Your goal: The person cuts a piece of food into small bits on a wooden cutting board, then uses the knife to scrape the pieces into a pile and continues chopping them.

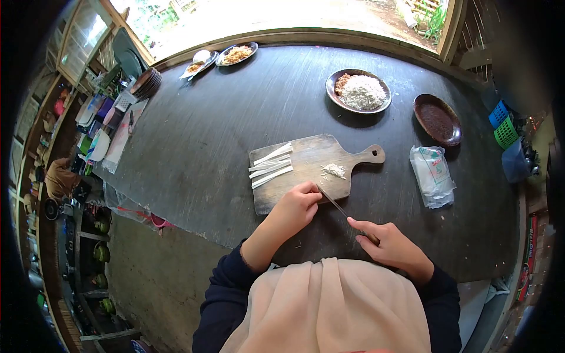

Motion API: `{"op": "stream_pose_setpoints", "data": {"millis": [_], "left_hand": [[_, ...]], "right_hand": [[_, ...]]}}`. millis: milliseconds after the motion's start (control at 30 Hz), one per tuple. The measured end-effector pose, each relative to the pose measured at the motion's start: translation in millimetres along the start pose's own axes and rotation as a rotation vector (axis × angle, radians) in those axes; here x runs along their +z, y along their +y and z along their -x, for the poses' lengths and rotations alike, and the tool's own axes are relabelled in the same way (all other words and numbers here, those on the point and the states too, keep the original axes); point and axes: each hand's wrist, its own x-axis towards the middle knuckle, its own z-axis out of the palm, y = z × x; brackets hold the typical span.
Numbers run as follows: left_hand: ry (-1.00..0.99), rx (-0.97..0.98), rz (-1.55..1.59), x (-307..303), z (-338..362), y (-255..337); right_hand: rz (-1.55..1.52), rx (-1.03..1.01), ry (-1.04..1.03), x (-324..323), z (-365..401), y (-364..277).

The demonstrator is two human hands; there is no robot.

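Note:
A wooden cutting board (306, 156) with a handle lies on the dark table (206, 129). Several white strips (271, 165) rest on its left side, and a small heap of chopped white bits (334, 170) sits near its right side. My left hand (298, 206) is curled at the board's near edge, fingertips pressed down on something I cannot make out. My right hand (385, 241) grips a knife (335, 203), whose blade points up-left and meets my left fingertips.
A bowl of shredded white food (359, 91) and a dark bowl (437, 119) stand at the back right. A plastic bag (432, 175) lies right of the board. Two plates (223, 57) sit at the far edge. Shelves and crockery crowd the left side.

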Motion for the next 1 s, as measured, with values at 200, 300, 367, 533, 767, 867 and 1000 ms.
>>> {"op": "stream_pose_setpoints", "data": {"millis": [200, 300, 367, 533, 767, 867, 1000], "left_hand": [[-0.011, -0.022, 0.042, 0, 0, 0], [-0.009, -0.02, 0.026, 0, 0, 0], [-0.002, -0.007, 0.025, 2, 0, -1], [0.001, -0.018, 0.022, 1, 1, -1], [-0.011, -0.043, 0.036, 1, 1, -2], [-0.006, -0.035, 0.038, 0, 1, -1], [0.005, -0.03, 0.034, 1, 1, -2]], "right_hand": [[-0.049, -0.039, 0.034, 7, -6, 16], [-0.041, -0.043, 0.054, 10, -10, 14], [-0.03, -0.037, 0.059, 10, -8, 13], [-0.014, -0.014, 0.032, 8, -3, 8], [-0.01, -0.007, 0.013, 3, 0, 5], [-0.024, 0.008, 0.007, 1, 1, 2], [-0.033, 0.028, 0.001, 0, 1, 0]]}}
